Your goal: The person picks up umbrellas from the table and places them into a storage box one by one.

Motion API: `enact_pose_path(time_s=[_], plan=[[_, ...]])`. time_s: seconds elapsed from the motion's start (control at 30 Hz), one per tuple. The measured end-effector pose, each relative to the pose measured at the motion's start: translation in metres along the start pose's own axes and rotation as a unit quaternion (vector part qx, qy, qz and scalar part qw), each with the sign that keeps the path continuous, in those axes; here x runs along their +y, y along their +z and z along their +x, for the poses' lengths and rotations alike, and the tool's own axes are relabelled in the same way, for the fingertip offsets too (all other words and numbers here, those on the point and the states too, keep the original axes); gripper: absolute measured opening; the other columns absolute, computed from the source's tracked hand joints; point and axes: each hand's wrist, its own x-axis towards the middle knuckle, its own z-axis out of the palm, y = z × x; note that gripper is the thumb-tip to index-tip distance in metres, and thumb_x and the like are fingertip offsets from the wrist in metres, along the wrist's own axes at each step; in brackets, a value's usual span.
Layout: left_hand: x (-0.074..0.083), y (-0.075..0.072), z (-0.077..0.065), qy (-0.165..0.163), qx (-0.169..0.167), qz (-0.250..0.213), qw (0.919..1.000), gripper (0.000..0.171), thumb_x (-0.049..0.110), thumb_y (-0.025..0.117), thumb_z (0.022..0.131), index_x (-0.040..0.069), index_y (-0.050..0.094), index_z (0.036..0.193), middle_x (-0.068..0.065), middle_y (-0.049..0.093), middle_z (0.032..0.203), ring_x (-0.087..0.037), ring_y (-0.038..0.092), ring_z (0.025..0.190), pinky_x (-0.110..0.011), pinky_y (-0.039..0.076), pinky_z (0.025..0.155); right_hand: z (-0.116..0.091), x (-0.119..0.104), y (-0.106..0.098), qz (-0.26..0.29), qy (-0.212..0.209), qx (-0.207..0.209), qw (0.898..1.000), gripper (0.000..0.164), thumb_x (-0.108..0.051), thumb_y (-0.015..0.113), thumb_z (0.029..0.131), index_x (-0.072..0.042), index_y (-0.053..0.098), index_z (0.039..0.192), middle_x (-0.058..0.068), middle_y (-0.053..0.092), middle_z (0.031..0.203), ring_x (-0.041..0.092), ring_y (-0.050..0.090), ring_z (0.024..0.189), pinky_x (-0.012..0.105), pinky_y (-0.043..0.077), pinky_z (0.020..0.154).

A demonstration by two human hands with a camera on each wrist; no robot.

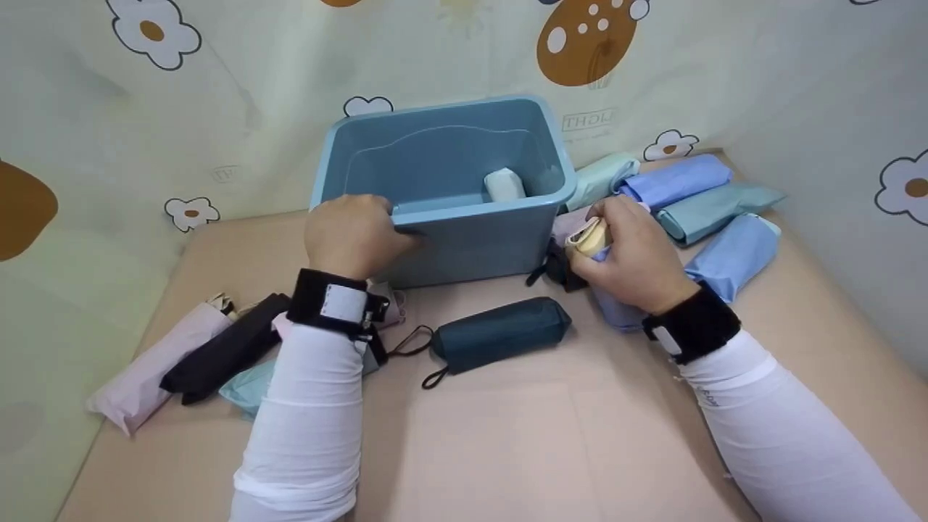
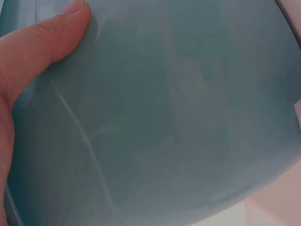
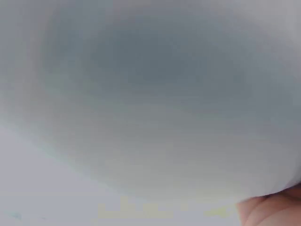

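Bin (image 1: 471,250) before you, your left hand (image 1: 351,235) grips its front rim (image 1: 493,210); your right hand (image 1: 632,254) pinches a cream-ended folded umbrella (image 1: 591,239) beside the right side. Firm fingers should prevent snagging on neighbouring bundles (image 1: 714,210).

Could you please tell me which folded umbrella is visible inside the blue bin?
The whitish umbrella, near the right end of the bin; the other umbrellas are outside it, on the table or in the right hand.
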Motion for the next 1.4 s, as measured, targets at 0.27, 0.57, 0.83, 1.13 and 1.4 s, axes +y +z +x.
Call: enact_pose_path(time_s=[0.27,0.57,0.83,1.13,1.4], plan=[[-0.0002,0.0003,0.0001,-0.001,0.002,-0.005,1.0000,0.053,0.060,0.080,0.077,0.016,0.055,0.063,-0.002,0.058,0.064,-0.028,0.060,0.064,-0.038,0.035,0.050,-0.0007,-0.0013,-0.0021,0.017,0.004,0.047,0.999,0.037,-0.022,0.079,0.080,-0.001,0.053,0.098,0.006,0.052,0.087,0.019,0.050,0.078,0.036,0.040,0.065],[-0.0003,-0.0009,0.0003,-0.006,-0.016,0.002,0.9999,0.051,0.063,0.079,0.080,0.016,0.062,0.069,-0.004,0.065,0.069,-0.028,0.062,0.067,-0.039,0.038,0.052,0.0011,-0.0015,-0.0069,-0.018,-0.008,0.052,0.998,0.030,-0.023,0.076,0.079,-0.003,0.069,0.101,0.012,0.063,0.090,0.028,0.056,0.080,0.040,0.041,0.069],[0.0001,-0.0014,0.0007,-0.009,-0.024,0.004,0.9997,0.050,0.063,0.078,0.080,0.016,0.064,0.073,-0.005,0.066,0.071,-0.027,0.063,0.068,-0.039,0.039,0.052,-0.0008,-0.0006,-0.0080,-0.033,-0.014,0.086,0.996,0.029,-0.026,0.078,0.079,-0.003,0.061,0.084,0.012,0.056,0.079,0.026,0.051,0.069,0.038,0.037,0.059],[0.0001,-0.0007,0.0002,-0.006,-0.009,-0.002,0.9999,0.051,0.062,0.079,0.078,0.016,0.060,0.068,-0.004,0.064,0.069,-0.028,0.063,0.067,-0.040,0.039,0.052,-0.0009,-0.0023,-0.0086,-0.001,-0.031,0.153,0.988,0.031,-0.029,0.073,0.083,-0.003,0.058,0.078,0.012,0.054,0.076,0.020,0.046,0.067,0.035,0.033,0.057],[-0.0010,0.0003,-0.0001,0.004,0.008,0.000,1.0000,0.050,0.058,0.080,0.078,0.016,0.056,0.064,-0.004,0.060,0.065,-0.029,0.062,0.066,-0.041,0.040,0.051,-0.0013,-0.0045,-0.0094,0.026,-0.043,0.206,0.977,0.031,-0.029,0.072,0.083,0.000,0.060,0.081,0.016,0.056,0.079,0.020,0.048,0.071,0.033,0.035,0.060]])
